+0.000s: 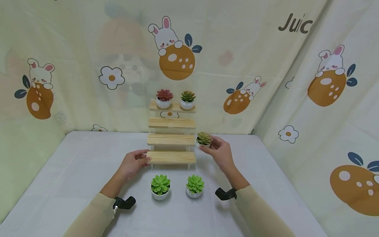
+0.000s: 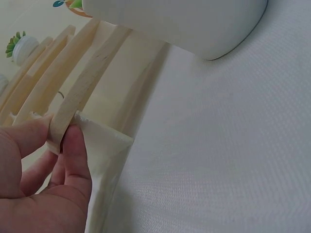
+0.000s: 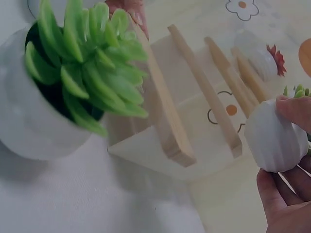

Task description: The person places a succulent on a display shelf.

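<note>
A stepped wooden display stand [image 1: 171,140] with pale slats and clear supports stands at the middle of the table. My left hand [image 1: 134,163] pinches the left end of its lowest slat [image 2: 73,104], thumb on one face and fingers on the other. At the stand's right side, my right hand [image 1: 219,152] holds a potted succulent [image 1: 203,139] with dull green leaves by its white ribbed pot [image 3: 274,138]. On the top slat sit a red succulent [image 1: 164,98] at left and a dark green succulent [image 1: 188,100] at right, both in white pots.
Two bright green succulents in white pots, a left one [image 1: 160,187] and a right one [image 1: 195,186], stand on the white tablecloth [image 1: 88,158] in front of the stand. Behind hangs a printed curtain [image 1: 213,72]. Black cameras are strapped to both wrists.
</note>
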Motion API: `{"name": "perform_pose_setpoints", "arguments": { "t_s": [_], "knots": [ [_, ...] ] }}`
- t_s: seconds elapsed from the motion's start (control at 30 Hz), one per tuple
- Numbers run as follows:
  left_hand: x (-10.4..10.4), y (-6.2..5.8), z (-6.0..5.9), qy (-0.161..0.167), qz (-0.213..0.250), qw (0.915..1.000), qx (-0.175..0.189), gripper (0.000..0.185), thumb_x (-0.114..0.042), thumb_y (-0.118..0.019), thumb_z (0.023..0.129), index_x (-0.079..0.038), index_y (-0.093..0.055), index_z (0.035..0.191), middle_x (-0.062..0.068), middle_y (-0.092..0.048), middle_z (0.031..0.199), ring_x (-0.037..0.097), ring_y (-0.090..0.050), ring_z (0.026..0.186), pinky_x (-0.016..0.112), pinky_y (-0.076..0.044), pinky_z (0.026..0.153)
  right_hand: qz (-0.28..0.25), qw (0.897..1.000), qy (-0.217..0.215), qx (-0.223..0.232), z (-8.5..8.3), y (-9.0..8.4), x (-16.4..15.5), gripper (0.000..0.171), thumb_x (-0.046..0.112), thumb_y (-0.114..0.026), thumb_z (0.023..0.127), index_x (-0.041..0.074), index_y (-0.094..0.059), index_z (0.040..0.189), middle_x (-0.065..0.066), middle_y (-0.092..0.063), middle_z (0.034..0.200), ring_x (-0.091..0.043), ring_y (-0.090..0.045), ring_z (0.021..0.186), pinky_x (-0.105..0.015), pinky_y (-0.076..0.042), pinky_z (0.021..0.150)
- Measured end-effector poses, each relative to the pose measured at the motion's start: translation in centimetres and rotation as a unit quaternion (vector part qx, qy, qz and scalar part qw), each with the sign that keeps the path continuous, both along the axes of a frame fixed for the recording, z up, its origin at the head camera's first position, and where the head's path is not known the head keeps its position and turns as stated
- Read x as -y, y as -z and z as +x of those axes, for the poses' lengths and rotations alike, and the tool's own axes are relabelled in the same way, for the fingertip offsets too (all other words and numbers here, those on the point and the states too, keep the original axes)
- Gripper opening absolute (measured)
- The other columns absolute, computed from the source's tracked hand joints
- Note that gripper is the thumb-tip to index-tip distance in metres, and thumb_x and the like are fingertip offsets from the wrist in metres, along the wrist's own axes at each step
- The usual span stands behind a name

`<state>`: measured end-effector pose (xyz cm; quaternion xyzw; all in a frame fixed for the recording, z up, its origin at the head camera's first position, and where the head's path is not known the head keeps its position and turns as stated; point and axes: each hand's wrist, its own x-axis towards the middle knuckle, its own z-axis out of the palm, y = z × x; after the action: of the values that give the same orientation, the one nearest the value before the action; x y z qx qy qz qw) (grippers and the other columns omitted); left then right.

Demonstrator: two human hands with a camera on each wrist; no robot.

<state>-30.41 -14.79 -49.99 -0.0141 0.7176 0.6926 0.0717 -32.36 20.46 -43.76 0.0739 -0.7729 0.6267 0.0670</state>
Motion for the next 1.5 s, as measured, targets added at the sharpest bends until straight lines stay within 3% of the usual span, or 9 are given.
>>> {"name": "perform_pose_setpoints", "arguments": {
  "t_s": [0.7, 0.93, 1.5],
  "knots": [
    [0.0, -0.1, 0.2, -0.004, -0.003, 1.0, 0.006, 0.049, -0.001, -0.066, 0.097, 0.009, -0.051, 0.143, 0.016, -0.066, 0.115, 0.01, -0.068, 0.086, 0.024, -0.061, 0.079, -0.028, 0.998, -0.058, 0.017, -1.0, -2.0, 4.7, 0.058, 0.007, -0.087, 0.08, 0.004, -0.065, 0.134, -0.016, -0.068, 0.13, -0.016, -0.069, 0.112, -0.02, -0.059, 0.09],
    [0.1, 0.1, 0.2, -0.01, -0.004, 0.9999, 0.011, 0.049, -0.001, -0.066, 0.098, 0.008, -0.052, 0.143, 0.017, -0.066, 0.116, 0.01, -0.068, 0.087, 0.025, -0.062, 0.078, -0.038, 0.995, -0.082, 0.037, -1.6, -2.6, 6.2, 0.059, 0.006, -0.086, 0.081, 0.005, -0.063, 0.136, -0.016, -0.067, 0.134, -0.023, -0.066, 0.119, -0.021, -0.059, 0.091],
    [0.0, -0.1, 0.2, -0.004, -0.012, 0.9999, 0.006, 0.05, -0.003, -0.067, 0.097, 0.007, -0.052, 0.144, 0.017, -0.066, 0.117, 0.01, -0.068, 0.087, 0.025, -0.062, 0.079, -0.024, 0.997, -0.078, 0.008, -3.1, -3.9, 9.3, 0.051, 0.01, -0.087, 0.082, 0.007, -0.069, 0.129, -0.015, -0.07, 0.127, -0.024, -0.069, 0.115, -0.027, -0.06, 0.093]
  ]
}}
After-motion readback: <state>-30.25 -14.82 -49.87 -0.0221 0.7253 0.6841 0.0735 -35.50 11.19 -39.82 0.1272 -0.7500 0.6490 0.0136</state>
